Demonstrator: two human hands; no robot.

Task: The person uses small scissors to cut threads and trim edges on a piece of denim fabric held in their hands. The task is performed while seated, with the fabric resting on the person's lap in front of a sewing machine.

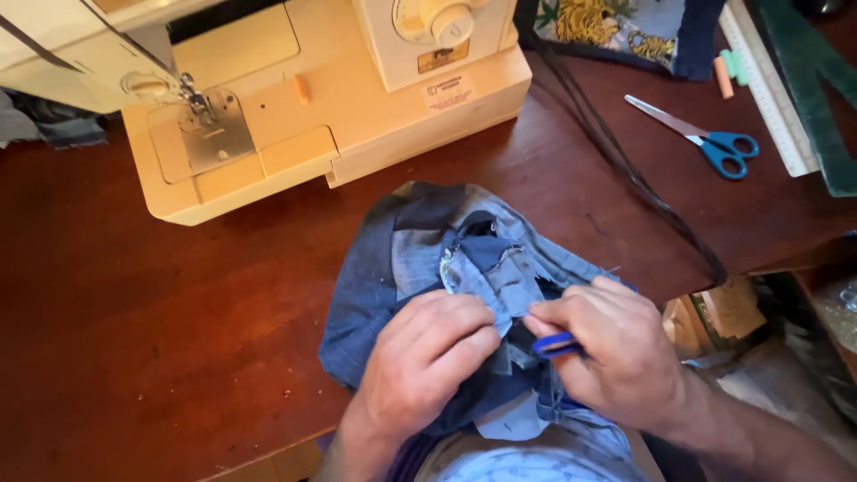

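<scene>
A bundle of blue denim patchwork fabric (420,241) lies at the near edge of the dark wooden table (134,321). My left hand (428,357) rests on it and pinches a fold of the cloth. Right beside it, my right hand (616,348) grips a small blue-handled tool (555,344) whose tip points into the seam held by the left fingers. The tool's tip is hidden by cloth and fingers.
A cream sewing machine (295,107) stands at the back of the table. Blue-handled scissors (705,138), a white ruler (768,89), chalk pieces (729,71) and a black cord (625,161) lie at the right. Printed fabric (616,27) sits at the far back.
</scene>
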